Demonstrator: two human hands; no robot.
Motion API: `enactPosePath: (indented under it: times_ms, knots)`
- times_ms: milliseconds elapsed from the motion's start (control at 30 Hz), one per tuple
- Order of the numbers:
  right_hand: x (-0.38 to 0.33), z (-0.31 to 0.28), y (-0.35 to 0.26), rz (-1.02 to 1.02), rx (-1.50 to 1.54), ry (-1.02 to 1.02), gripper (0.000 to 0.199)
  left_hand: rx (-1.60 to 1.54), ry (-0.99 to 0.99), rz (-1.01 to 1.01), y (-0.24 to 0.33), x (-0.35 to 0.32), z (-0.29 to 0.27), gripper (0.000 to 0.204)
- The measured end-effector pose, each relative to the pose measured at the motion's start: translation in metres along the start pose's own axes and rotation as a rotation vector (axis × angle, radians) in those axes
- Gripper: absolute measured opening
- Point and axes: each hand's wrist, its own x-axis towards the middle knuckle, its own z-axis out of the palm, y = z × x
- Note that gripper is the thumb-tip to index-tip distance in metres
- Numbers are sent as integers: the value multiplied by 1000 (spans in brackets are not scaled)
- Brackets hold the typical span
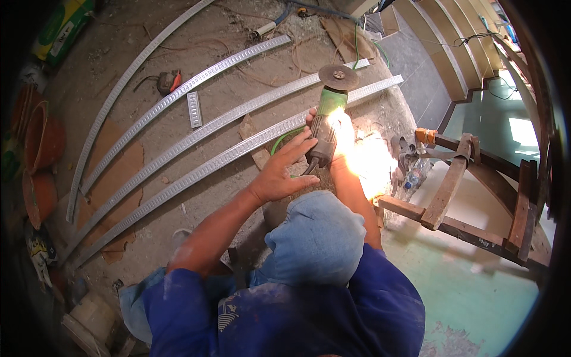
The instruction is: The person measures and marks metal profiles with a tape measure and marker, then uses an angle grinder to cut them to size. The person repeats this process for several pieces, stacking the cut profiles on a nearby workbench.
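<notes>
An angle grinder [324,134] with a green head, dark body and round cutting disc [338,77] points away from me. My right hand [341,140] is wrapped round its body from the right, partly washed out by sunlight. Against the rear left side of the body, my left hand [284,168] has its fingers stretched out and its thumb apart, near the power cord [310,165]. Beyond and to the left, several long slotted metal strips [226,143] lie on the dusty floor. A short piece of the strip [194,109] lies between two of them.
At right stands a wooden frame [449,187] beside a plastic bottle [413,177]. Orange-brown buckets [44,140] are at the left edge. A black-and-orange tool [169,83] lies among the strips, with cardboard [122,163] under some. Wooden steps [440,44] rise at the far right.
</notes>
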Motion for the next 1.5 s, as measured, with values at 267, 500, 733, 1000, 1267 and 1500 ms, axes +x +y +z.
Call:
enactPosePath:
  times_ms: [267, 500, 733, 1000, 1267, 1500]
  knots:
    - [0, -2, 1, 111, -85, 17, 49, 133, -51, 11, -8, -3, -2, 59]
    - [5, -15, 12, 90, 69, -48, 45, 271, -135, 124, -4, 2, -6, 54]
    - [0, -2, 12, 125, 9, -17, 48, 581, -60, 326, -4, 9, 1, 47]
    - [-6, -12, 11, 142, -22, -69, 52, 659, -166, 317, 1, 6, 5, 48]
    - [-21, -11, 14, 107, -62, -82, 53, 609, -84, 402, -16, -14, 12, 47]
    - [-1, -26, 24, 107, -79, -144, 43, 759, -114, 494, -24, -14, 8, 46]
